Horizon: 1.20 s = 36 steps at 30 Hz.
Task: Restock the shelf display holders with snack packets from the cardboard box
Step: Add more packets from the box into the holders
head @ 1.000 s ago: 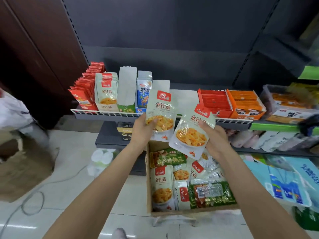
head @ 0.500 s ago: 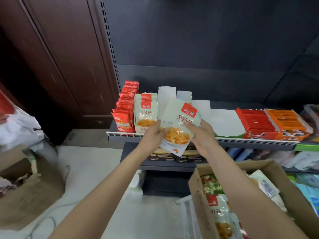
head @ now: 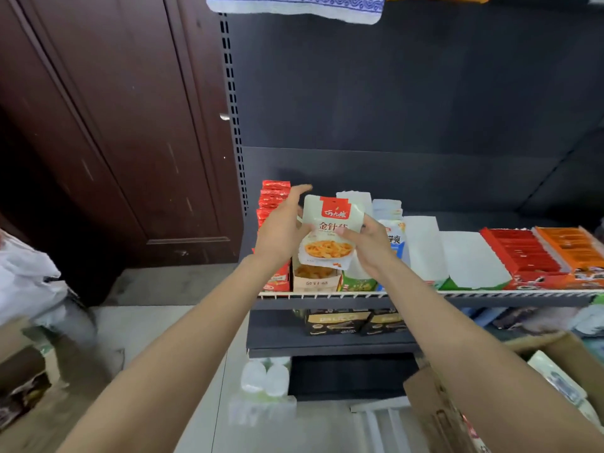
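A pale snack packet (head: 330,237) with a red label and a picture of yellow food is held upright above a beige display holder (head: 315,280) on the shelf. My right hand (head: 371,245) pinches the packet's right side, thumb on its front. My left hand (head: 281,230) is at the packet's left edge with its fingers stretched upward, against the row of red packets (head: 274,199); whether it holds anything is hidden. The cardboard box (head: 434,403) with more packets stands at the lower right, partly behind my right forearm.
White holders (head: 425,250) and a blue packet (head: 394,240) stand right of the beige one, then red (head: 519,253) and orange (head: 570,243) trays. A white wire rail (head: 490,293) edges the shelf. Black boxes (head: 333,322) sit on the lower shelf, bottles (head: 264,380) on the floor.
Both hands rose from over the box to the shelf, bringing the two packets together. The view turned up and left, so the box slid to the lower right.
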Available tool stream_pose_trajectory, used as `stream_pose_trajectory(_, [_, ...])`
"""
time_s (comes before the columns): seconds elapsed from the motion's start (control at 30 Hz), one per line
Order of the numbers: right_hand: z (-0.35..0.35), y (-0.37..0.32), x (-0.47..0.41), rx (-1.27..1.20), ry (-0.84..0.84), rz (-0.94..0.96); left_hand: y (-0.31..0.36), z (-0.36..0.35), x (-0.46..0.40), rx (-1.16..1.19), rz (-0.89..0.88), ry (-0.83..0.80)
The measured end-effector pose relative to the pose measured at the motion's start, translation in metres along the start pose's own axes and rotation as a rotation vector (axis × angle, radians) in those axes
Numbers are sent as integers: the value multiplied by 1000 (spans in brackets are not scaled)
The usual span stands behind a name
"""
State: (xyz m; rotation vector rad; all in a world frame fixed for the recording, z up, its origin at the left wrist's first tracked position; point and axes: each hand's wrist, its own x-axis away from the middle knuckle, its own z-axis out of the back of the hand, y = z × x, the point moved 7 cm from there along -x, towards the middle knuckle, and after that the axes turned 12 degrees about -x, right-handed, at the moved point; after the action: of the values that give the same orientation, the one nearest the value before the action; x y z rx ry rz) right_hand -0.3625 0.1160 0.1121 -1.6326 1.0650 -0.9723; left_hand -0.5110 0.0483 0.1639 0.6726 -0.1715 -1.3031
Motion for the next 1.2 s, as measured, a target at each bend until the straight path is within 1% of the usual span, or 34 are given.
stream_pose_trajectory(0.1, [-9,13,-15,-12,3,-13,-12,1,-17,-151,-16,-38])
stream_pose_trajectory(0.27, [-11,36,-33,31,70,-72,-27,-5,-34,-423,-25,-60])
stream_pose_trajectory(0.37, [-7,34,-40,157,81,-62,-29,-11,-39,-532,-49,-46])
stream_pose_trajectory(0.5, [-6,21,-47,448,41,8,-21,-23,-42,-530,-126,-43])
stream_pose_trajectory(0.63, [-5,8,-49,510,45,117,-20,-15,-48,-401,-109,18])
stream_pose_trajectory(0.7, [-7,10,-50,571,15,114,-22,-17,-48,-481,-110,-4])
stream_pose_trajectory(0.77, [-10,21,-49,678,-53,68,-26,-26,-46,-606,-107,-92])
stream_pose_trajectory(0.8, [-11,27,-48,714,-69,56,-28,-29,-45,-623,-98,-123])
stream_pose_trajectory(0.97, [-9,25,-44,805,-7,171,-18,-35,-40,-634,-153,-118])
stream_pose_trajectory(1.07, [-7,18,-36,828,28,202,-9,-42,-31,-650,-203,-111])
stream_pose_trajectory(1.2, [5,4,-7,852,83,268,15,-47,-10,-538,-267,-41])
